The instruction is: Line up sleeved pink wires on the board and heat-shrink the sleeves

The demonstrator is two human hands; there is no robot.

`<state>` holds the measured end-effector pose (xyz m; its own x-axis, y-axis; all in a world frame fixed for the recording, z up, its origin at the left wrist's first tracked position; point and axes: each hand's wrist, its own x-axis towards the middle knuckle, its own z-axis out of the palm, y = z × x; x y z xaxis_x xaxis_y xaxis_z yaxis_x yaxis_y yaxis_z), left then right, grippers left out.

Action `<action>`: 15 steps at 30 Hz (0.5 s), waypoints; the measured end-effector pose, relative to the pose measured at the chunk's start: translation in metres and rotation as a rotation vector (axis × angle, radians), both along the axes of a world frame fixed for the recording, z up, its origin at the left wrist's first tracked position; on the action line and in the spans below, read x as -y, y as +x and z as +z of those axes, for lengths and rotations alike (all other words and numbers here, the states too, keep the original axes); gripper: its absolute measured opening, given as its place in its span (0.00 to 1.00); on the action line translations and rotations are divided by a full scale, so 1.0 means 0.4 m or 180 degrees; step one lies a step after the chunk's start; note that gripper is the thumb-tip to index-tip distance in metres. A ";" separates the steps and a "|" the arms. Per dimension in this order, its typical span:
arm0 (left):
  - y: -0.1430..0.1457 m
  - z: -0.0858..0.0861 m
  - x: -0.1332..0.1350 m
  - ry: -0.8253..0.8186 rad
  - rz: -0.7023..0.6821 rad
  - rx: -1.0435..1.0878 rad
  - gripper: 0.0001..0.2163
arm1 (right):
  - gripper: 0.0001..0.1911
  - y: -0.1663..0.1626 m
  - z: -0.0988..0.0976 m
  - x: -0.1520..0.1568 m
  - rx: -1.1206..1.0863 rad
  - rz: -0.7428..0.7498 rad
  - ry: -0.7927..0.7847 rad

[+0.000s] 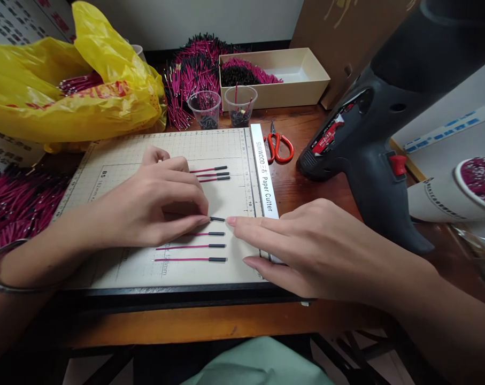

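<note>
My left hand (162, 200) lies over the paper cutter board (202, 147), thumb and fingertips pinched on a thin magenta wire with a black sleeve (217, 218) at its end. Most of that wire is hidden under the hand. The index fingertip of my right hand (302, 246) is at the sleeve's free end; its fingers are stretched out and the thumb is apart, holding nothing. Three similar wires with black sleeves (217, 246) lie in a row nearer me. Farther off, three more sleeved wires (223, 174) stick out partly from behind my left hand.
Red-handled scissors (283, 148) lie beyond the white cutter rail (262, 166). A black heat gun (360, 133) stands at right beside a paper cup of wires (438, 200). Behind are two plastic cups (205, 107), a cream box (282, 93), wire piles (186, 75) and a yellow bag (117, 59).
</note>
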<state>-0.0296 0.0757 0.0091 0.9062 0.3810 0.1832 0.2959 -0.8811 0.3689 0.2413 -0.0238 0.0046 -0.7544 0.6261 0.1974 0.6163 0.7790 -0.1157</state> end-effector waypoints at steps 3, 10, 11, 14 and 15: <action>-0.001 0.001 0.000 -0.0019 -0.0019 -0.0013 0.09 | 0.18 0.000 -0.002 0.000 -0.0010 0.0021 -0.0016; 0.002 0.001 -0.002 -0.0057 -0.0023 -0.0041 0.08 | 0.18 0.003 0.003 0.000 0.0011 0.0037 -0.0137; 0.002 0.001 -0.002 -0.0072 -0.0018 -0.0036 0.08 | 0.18 0.002 0.004 0.000 0.0021 0.0029 -0.0170; 0.001 0.001 -0.001 -0.0143 0.0007 -0.0039 0.09 | 0.17 -0.001 0.006 0.000 0.0023 0.0005 -0.0250; 0.001 0.001 -0.001 -0.0163 0.0019 -0.0032 0.09 | 0.17 -0.001 0.006 0.000 0.0014 0.0004 -0.0253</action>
